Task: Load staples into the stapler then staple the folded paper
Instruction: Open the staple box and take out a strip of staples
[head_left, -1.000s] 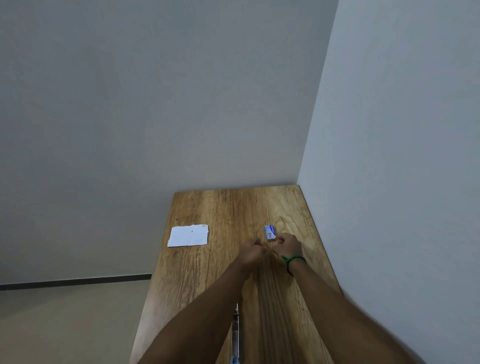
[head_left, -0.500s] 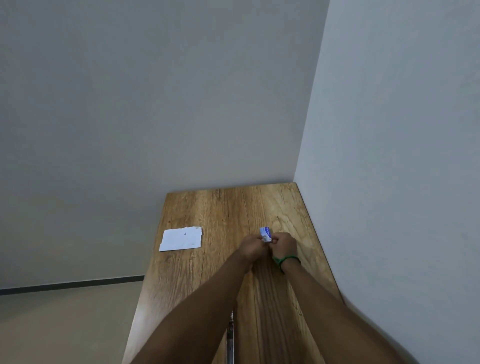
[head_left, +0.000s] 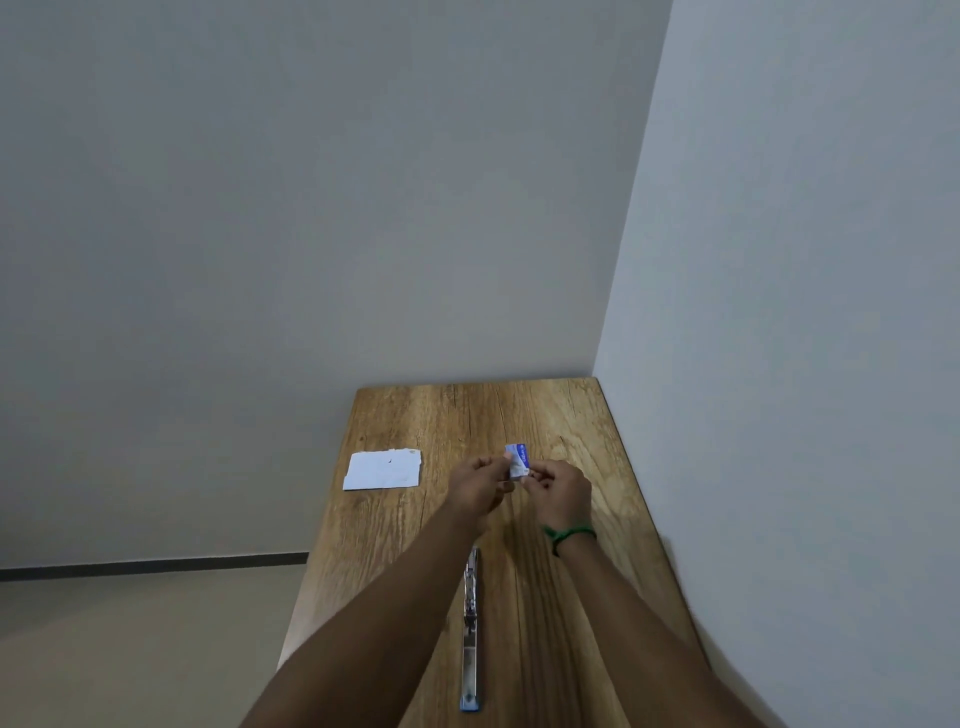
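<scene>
A small blue and white staple box (head_left: 518, 458) is held above the wooden table (head_left: 571, 415) between both hands. My left hand (head_left: 478, 488) pinches its left side and my right hand (head_left: 561, 491), with a green band at the wrist, pinches its near end. The stapler (head_left: 471, 629) lies swung fully open in a long line on the table between my forearms, metal channel up, blue end nearest me. The folded white paper (head_left: 383, 470) lies flat near the table's left edge.
The table stands in a room corner, with a wall (head_left: 805, 364) along its right edge and another behind its far edge. Its left edge drops to the floor (head_left: 130, 649).
The staple box lay on the table a second ago with my hands just short of it. Both hands have since taken hold of it and lifted it off the wood.
</scene>
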